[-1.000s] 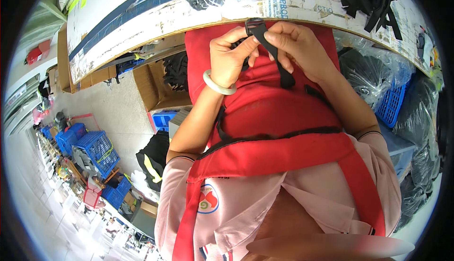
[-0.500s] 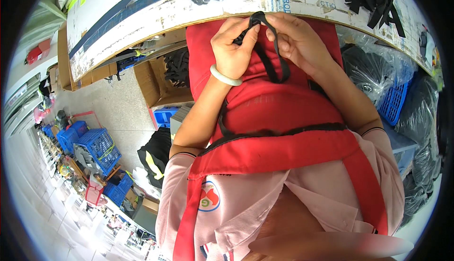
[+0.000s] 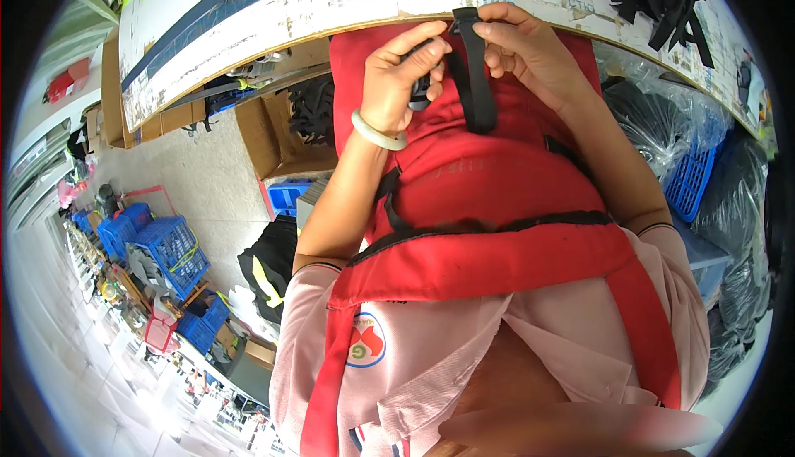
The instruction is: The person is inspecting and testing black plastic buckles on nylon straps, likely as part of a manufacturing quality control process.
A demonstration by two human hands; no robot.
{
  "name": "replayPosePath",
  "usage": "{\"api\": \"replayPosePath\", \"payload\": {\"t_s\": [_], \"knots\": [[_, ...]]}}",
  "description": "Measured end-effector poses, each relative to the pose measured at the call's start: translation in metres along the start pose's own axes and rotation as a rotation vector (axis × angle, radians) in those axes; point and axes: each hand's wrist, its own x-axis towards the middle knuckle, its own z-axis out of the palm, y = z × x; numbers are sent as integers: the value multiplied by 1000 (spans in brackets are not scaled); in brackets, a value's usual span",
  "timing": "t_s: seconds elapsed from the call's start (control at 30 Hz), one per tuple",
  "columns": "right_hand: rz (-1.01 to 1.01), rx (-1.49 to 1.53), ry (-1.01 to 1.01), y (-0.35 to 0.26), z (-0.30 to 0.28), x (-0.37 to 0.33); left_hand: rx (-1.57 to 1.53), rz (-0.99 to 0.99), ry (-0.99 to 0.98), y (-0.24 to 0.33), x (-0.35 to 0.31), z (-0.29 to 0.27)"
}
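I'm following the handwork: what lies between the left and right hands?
In the head view, a black strap hangs between the left hand and the right hand, over the red apron.

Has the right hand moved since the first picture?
Yes, forward: the right hand now overlaps the near edge of the table, which it barely reached before.

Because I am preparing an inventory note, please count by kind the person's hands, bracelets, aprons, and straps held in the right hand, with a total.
Hands: 2 (left hand, right hand)
Pale bracelet: 1
Red apron: 1
Black strap: 1
Total: 5
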Motion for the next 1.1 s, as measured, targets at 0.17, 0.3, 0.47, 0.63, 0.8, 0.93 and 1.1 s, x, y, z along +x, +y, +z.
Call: {"api": "replayPosePath", "payload": {"t_s": [0.17,0.3,0.47,0.63,0.8,0.93,1.1], "knots": [[-93,-256,-4,-6,11,1,-327,-190,-46,14,3,-1],[-109,-287,-54,-12,25,-3,-206,-142,-25,17,5,-3],[-159,-297,4,8,14,4,-150,-185,-42,15,6,-2],[-931,-879,81,12,19,4,-161,-173,18,6,6,-3],[-376,-514,139,-10,29,-13,-52,-42,80,4,4,9],[-191,-488,91,-2,19,-11,68,59,149,-6,2,12],[-82,-455,122,9,17,-8,211,163,173,-13,-1,15]]}}
